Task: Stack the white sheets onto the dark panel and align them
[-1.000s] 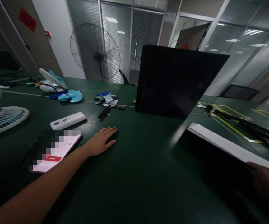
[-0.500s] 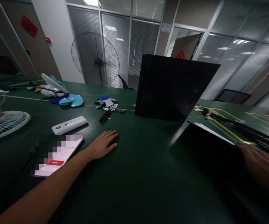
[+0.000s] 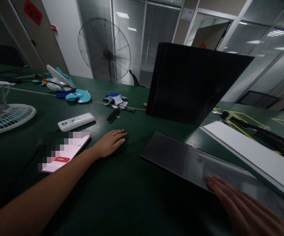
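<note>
My left hand [image 3: 111, 143] lies flat on the dark green table [image 3: 129, 190], its fingers spread and nothing in it. Beside that forearm is a phone [image 3: 69, 154] with a lit screen, partly blurred out. My right hand [image 3: 242, 203] rests with outstretched fingers on a flat, glossy dark panel [image 3: 178, 159] lying on the table. Behind the panel lies a long white board or box [image 3: 250, 150]. A large black box-like object [image 3: 191, 85] stands upright beyond the panel.
A white power bank [image 3: 76, 122] and a small black item [image 3: 113, 115] lie beyond my left hand. Farther back are blue fan blades [image 3: 79, 96], cloth scraps [image 3: 116, 99] and a white fan grille [image 3: 13, 118]. Black cables [image 3: 260, 131] run along the right.
The dark panel, earlier tilted up at my right hand, now lies flat, and that hand has moved left onto it. More of the white board shows. The camera view has shifted slightly.
</note>
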`<state>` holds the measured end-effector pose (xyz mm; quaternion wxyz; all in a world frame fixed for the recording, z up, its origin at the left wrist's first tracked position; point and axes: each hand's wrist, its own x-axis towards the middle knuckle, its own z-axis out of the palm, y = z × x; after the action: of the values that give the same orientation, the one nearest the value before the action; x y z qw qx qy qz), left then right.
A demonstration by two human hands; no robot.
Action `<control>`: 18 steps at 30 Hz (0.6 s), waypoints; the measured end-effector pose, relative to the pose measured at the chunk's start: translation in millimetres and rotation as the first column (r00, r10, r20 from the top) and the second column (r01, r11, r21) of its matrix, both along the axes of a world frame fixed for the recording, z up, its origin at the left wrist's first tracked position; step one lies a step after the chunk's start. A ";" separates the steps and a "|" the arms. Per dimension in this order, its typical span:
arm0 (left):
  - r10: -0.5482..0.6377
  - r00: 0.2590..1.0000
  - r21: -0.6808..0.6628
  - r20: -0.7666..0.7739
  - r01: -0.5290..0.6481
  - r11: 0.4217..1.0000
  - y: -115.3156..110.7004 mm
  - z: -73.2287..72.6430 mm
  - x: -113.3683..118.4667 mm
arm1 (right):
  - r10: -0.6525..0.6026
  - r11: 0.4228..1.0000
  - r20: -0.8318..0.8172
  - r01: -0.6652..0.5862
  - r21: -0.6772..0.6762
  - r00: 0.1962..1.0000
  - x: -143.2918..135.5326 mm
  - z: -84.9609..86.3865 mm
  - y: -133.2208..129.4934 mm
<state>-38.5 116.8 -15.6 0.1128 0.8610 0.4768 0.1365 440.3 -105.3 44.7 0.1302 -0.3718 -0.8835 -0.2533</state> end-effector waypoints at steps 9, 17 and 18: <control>-0.027 0.998 -0.002 -0.054 0.026 1.000 -10.9 12.5 -0.2 | 0.154 0.962 0.061 -0.136 -0.236 0.986 -46.7 -23.6 89.0; -0.089 0.981 -0.051 -0.172 0.081 0.995 -12.2 17.7 4.2 | -0.459 0.853 -0.341 0.514 0.092 0.821 147.0 -19.6 224.0; -0.096 0.980 -0.056 -0.174 0.088 0.995 -12.6 19.2 5.2 | -0.571 0.771 -0.366 0.633 0.070 0.735 171.7 -32.2 228.5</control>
<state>-33.3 104.2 3.6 0.0972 0.8878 0.4478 0.0428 612.0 123.1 12.5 0.2190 -0.6607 -0.6523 -0.3000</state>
